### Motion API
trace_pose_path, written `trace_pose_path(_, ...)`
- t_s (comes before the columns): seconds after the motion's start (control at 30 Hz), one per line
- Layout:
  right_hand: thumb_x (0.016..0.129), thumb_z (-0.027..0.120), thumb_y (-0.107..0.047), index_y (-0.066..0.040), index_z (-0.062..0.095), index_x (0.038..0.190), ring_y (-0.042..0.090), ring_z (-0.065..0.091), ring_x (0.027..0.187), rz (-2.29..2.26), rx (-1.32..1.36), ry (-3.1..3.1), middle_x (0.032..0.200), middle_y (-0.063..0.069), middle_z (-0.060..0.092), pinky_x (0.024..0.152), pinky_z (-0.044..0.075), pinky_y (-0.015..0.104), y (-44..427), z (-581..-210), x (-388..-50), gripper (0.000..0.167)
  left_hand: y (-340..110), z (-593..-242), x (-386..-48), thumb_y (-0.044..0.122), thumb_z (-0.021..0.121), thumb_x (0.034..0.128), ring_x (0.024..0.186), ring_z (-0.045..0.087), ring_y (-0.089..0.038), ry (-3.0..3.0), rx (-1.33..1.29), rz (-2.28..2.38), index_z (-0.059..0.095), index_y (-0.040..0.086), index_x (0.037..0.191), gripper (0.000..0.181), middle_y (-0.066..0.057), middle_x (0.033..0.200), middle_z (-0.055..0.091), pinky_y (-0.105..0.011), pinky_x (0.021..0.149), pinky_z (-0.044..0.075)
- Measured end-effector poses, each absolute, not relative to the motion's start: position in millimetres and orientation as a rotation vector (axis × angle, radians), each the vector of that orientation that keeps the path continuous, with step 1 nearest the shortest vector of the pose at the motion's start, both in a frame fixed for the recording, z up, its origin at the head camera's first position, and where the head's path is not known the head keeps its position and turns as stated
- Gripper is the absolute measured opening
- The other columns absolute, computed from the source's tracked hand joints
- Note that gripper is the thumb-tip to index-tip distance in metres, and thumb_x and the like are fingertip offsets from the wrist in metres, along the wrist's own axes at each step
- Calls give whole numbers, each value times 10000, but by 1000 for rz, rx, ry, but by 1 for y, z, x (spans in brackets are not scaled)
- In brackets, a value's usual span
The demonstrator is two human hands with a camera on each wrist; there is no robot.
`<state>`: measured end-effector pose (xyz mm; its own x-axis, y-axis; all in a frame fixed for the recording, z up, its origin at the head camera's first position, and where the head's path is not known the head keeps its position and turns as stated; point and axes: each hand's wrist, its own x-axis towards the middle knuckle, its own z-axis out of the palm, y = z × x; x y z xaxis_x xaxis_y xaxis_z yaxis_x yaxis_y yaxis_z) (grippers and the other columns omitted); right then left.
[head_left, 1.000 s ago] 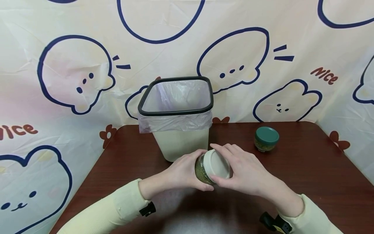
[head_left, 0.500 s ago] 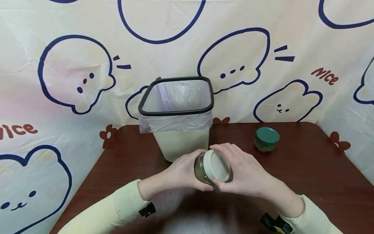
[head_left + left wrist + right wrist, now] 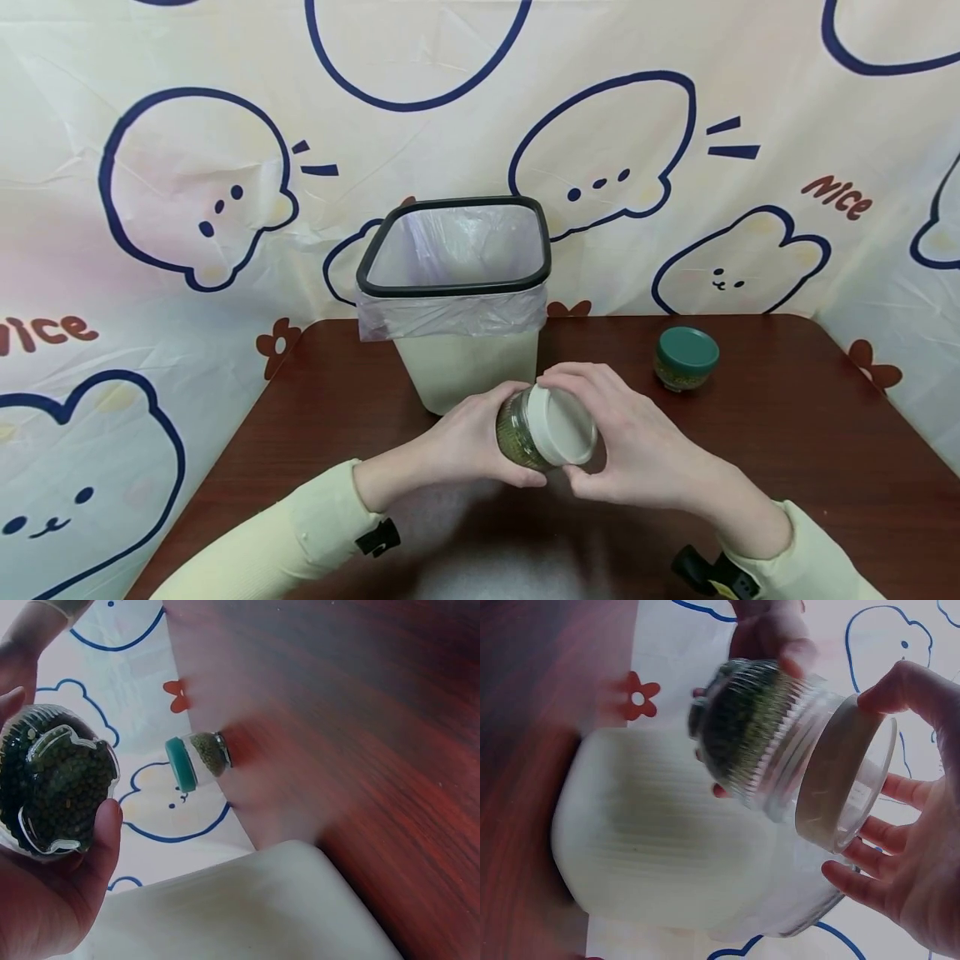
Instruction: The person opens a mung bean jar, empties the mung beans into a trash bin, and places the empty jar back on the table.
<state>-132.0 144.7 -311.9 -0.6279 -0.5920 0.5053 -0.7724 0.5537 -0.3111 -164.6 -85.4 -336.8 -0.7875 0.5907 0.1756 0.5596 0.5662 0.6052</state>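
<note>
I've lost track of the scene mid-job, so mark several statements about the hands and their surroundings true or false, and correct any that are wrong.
1. The left hand grips a ribbed clear glass jar holding small green grains. True.
2. That jar is held upright. False: it is tilted, its round off-white lid toward the right hand.
3. A glass jar with a dark green lid stands to the right of the cream plastic bin. True.
4. The green-lidded jar lies on its side. False: it stands upright.
5. The bin has no liner. False: a translucent plastic bag lines it.
6. The right hand touches the off-white lid. True.
</note>
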Motion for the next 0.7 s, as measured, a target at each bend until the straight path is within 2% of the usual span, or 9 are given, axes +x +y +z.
trace_pose_path(0.33,642,841,-215,-155,428,1386,123,444,1152,791,1022,-2427,1366,-22,453,828,513,381,158,-309,-141,852,-90,-340,-164,417,908,579,953,601,-93,2752,1003,1048,501,130,1309,884,43,1092,633,-296,821,495)
trace_pose_path(0.53,672,846,-173,-105,409,1403,223,465,1128,840,882,-2426,1321,67,480,781,530,463,172,-315,-156,855,-92,-341,-165,403,916,566,973,604,-100,2769,1002,1067,505,129,1302,887,40,1096,639,-309,839,495)
trace_pose_path(0.7,716,824,-191,-105,402,1412,277,467,1126,842,776,-2475,1328,108,473,774,518,514,181,-325,-171,818,-92,-341,-165,391,920,561,980,603,-104,2775,999,1065,501,125,1307,896,34,1106,638,-312,849,493)
